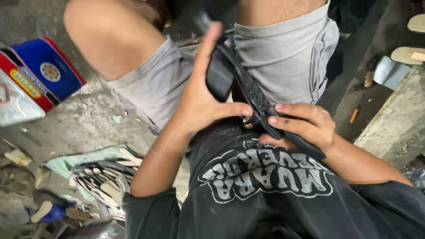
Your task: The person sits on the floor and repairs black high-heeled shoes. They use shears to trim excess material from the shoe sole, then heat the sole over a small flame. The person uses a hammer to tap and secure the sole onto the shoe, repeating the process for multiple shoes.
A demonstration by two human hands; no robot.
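Left hand (201, 99) spread flat against black rubber sandal sole with patterned strap (248, 88), fingers extended upward, thumb pressed across strap. Right hand (305, 126) grips lower end of same sandal, fingers curled over its edge. Sandal held tilted above lap, between knees in grey shorts (283, 53). Stack of cut sole pieces (104, 181) on concrete floor (88, 115) at person's left. Blue-and-red printed bag (40, 75) further left.
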